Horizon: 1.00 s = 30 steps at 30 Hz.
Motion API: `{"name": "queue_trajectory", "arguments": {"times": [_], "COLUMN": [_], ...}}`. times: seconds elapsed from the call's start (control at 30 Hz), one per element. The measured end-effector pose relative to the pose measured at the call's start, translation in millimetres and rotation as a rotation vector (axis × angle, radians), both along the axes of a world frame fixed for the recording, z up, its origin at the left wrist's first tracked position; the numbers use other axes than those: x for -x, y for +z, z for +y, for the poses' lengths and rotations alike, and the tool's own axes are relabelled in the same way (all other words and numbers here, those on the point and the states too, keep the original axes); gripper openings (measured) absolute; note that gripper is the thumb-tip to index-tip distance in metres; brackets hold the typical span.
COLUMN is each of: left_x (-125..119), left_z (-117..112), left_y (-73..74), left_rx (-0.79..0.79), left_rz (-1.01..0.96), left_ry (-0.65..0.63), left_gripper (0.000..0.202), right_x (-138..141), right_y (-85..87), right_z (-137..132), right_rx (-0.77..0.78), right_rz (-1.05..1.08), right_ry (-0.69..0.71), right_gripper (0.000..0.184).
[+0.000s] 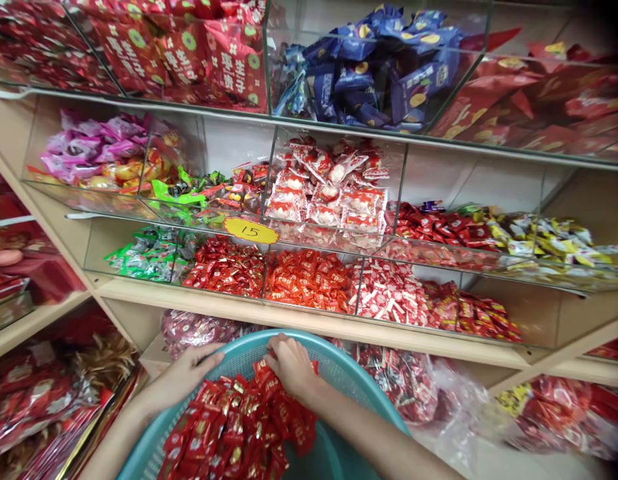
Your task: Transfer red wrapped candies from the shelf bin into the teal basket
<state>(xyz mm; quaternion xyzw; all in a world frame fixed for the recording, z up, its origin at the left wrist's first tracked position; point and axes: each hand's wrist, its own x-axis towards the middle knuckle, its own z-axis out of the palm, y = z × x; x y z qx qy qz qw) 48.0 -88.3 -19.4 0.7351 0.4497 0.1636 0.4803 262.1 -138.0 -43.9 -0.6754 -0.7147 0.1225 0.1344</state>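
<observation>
2 palms down: L hand (191, 371) at basket (345, 365), R hand (290, 367) on red pkts (236, 430)

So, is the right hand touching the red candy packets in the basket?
Touching. The head view shows the right hand lying on the pile of red candy packets in the basket, no gap between them.

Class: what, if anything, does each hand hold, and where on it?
Left hand lies on the teal basket, at its far rim; right hand curls over the red packets. Grip cannot be told.
</observation>
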Motion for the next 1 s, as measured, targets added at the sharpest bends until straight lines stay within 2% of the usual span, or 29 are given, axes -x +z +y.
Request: {"name": "queue_trajectory", "arguments": {"times": [0.1,0.23,0.33,0.43,0.53,0.7,0.9,1.0], "left_x": [0.1,0.5,1.1,1.9,2.7,3.8,4.2,5.2], "left_z": [0.7,1.7,2.7,3.4,4.0,6.4,7.8,8.1], "left_y": [-1.1,-2.6,-3.8,-4.8,-6.1,-8.6,-9.7,-12.2], "left_rx": [-0.014,-0.010,-0.027,-0.058,-0.048,-0.071,-0.057,-0.082], "left_rz": [-0.012,-0.026,-0.002,0.026,0.019,0.035,0.022,0.026], "left_ry": [0.004,-0.018,-0.019,0.014,-0.007,0.003,-0.027,-0.011], "left_gripper": [0.050,0.049,0.050,0.051,0.051,0.050,0.050,0.049], "right_x": [3.1,-0.5,-15.3,-36.9,-55.1,-63.1,-62.8,-66.2], "right_y": [9.2,32.0,52.3,65.4,68.2,60.8,58.3,62.4], "right_z": [-2.4,1.9,17.0,42.7,71.0,99.2,98.1,88.8], "right_rx": [-0.027,-0.169,-0.314,-0.410,-0.417,-0.339,-0.360,-0.436], "right_rz": [-0.098,-0.049,0.026,0.051,0.023,0.015,0.039,0.127], "right_ry": [0.020,0.012,-0.020,-0.086,-0.111,-0.031,-0.036,-0.015], "right_gripper": [0.017,0.019,0.020,0.020,0.025,0.032,0.033,0.038]}}
